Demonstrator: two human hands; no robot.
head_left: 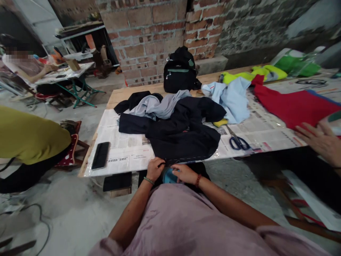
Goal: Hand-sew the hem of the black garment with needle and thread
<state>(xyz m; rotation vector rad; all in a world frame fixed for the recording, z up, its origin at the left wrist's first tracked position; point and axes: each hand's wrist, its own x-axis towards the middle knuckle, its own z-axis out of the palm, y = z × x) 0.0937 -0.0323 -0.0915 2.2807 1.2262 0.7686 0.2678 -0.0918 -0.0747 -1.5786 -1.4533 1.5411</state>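
A dark navy garment (183, 140) lies bunched on the table, its near edge hanging towards my lap. A broken line of white stitches runs along that edge. My left hand (155, 170) is closed, pinching the garment's edge between thumb and fingers. Just to the right, my right hand (186, 174) has its fingers curled together below the edge; anything held there is too small to make out. Between both hands, a blue item (169, 176) shows at my lap. Scissors with dark blue handles (239, 143) lie to the right of the garment.
A phone (101, 155) lies at the newspaper-covered table's (128, 161) left end. Grey cloth (162, 106), light blue cloth (231, 97) and a black backpack (179, 71) are farther back. At right, another person's hand (319, 140) touches a red cloth (295, 105).
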